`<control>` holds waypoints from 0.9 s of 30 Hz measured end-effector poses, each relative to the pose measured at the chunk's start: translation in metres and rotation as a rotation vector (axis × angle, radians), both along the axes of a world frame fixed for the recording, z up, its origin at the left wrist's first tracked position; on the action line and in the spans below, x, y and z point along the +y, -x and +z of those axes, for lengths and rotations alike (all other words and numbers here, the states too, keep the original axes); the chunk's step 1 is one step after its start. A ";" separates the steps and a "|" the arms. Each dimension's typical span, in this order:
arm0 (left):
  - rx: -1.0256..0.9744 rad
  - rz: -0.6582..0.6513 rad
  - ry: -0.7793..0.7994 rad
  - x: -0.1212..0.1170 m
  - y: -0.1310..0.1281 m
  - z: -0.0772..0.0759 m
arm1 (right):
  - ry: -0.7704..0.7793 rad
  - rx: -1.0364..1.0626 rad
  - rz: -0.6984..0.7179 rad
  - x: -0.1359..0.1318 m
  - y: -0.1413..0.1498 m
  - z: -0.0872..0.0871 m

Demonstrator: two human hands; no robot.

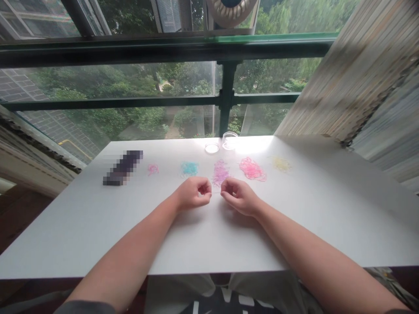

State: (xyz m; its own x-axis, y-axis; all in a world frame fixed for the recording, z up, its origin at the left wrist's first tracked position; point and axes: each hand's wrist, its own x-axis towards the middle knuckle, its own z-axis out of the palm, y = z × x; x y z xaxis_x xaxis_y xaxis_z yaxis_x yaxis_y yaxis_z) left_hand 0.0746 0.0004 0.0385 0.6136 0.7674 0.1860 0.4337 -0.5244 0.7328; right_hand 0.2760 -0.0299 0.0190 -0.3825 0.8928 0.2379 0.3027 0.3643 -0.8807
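Observation:
My left hand and my right hand face each other just above the white table. On each, the thumb and fingers are curled into a pinch, with a small gap between the two hands. A faint thin line shows between the fingertips, too fine to make out. Just beyond them lies a loose pile of thin purple strands. Similar piles flank it: turquoise strands and a small pink bunch to the left, red-pink strands and pale yellow strands to the right.
At the back edge of the white table stand a clear round container and a round lid-like disc. A dark pixelated object lies at the left. Beyond are a green railing and windows, with a curtain at the right.

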 end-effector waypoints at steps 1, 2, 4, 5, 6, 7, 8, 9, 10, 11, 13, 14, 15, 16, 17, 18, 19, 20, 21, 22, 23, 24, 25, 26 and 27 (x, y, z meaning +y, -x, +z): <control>-0.010 -0.006 -0.001 0.000 -0.002 0.000 | -0.011 0.001 -0.003 0.000 0.002 0.000; -0.018 -0.008 -0.003 -0.001 -0.002 -0.001 | -0.020 0.003 -0.007 0.000 0.003 0.000; -0.031 -0.006 -0.012 -0.001 -0.003 -0.001 | -0.028 0.011 -0.015 0.000 0.005 0.001; -0.035 -0.006 -0.018 0.000 -0.003 -0.002 | -0.029 0.017 -0.015 0.000 0.006 0.001; -0.037 -0.008 -0.024 0.000 -0.002 -0.002 | -0.028 0.022 -0.011 0.000 0.006 0.001; -0.038 -0.014 -0.029 0.000 -0.002 -0.002 | -0.027 0.028 -0.005 0.000 0.006 0.001; -0.040 -0.019 -0.035 0.001 -0.001 -0.003 | -0.026 0.032 0.000 0.000 0.006 0.000; -0.042 -0.025 -0.039 0.001 -0.001 -0.003 | -0.024 0.035 0.004 0.000 0.006 0.000; -0.043 -0.029 -0.040 0.001 -0.001 -0.003 | -0.024 0.038 0.005 0.000 0.006 0.000; -0.045 -0.033 -0.039 0.001 -0.001 -0.003 | -0.024 0.039 0.004 0.000 0.006 -0.001; -0.047 -0.037 -0.034 0.001 -0.002 -0.004 | -0.027 0.042 -0.002 0.000 0.006 -0.001; -0.047 -0.037 -0.033 0.001 -0.002 -0.003 | -0.028 0.042 -0.003 0.000 0.006 -0.001; -0.044 -0.037 -0.034 0.000 -0.003 -0.003 | -0.030 0.042 -0.003 0.000 0.006 -0.001; -0.041 -0.034 -0.038 0.000 -0.003 -0.003 | -0.031 0.040 -0.003 0.000 0.006 -0.001; -0.036 -0.032 -0.042 0.000 -0.004 -0.003 | -0.031 0.039 -0.002 0.000 0.006 -0.001; -0.032 -0.029 -0.045 -0.001 -0.004 -0.002 | -0.030 0.038 -0.002 0.000 0.006 -0.001; -0.030 -0.027 -0.049 -0.001 -0.004 -0.002 | -0.030 0.038 -0.002 0.000 0.006 -0.001; -0.030 -0.027 -0.053 -0.001 -0.004 -0.001 | -0.029 0.040 -0.002 0.000 0.006 -0.002; -0.031 -0.027 -0.057 -0.001 -0.004 -0.001 | -0.030 0.043 -0.002 0.000 0.006 -0.002; -0.032 -0.029 -0.061 -0.002 -0.004 -0.001 | -0.030 0.047 -0.001 -0.001 0.006 -0.002; -0.031 -0.030 -0.065 -0.002 -0.004 0.000 | -0.032 0.053 0.001 -0.001 0.006 -0.002; -0.029 -0.030 -0.069 -0.001 -0.004 0.000 | -0.036 0.058 0.003 0.000 0.005 -0.002; -0.028 -0.030 -0.073 -0.001 -0.004 0.000 | -0.043 0.063 0.005 0.000 0.004 -0.002; -0.028 -0.029 -0.076 -0.001 -0.003 -0.001 | -0.054 0.068 0.004 0.000 0.003 -0.003; -0.028 -0.026 -0.079 -0.001 -0.003 -0.001 | -0.065 0.068 -0.001 0.001 0.002 -0.003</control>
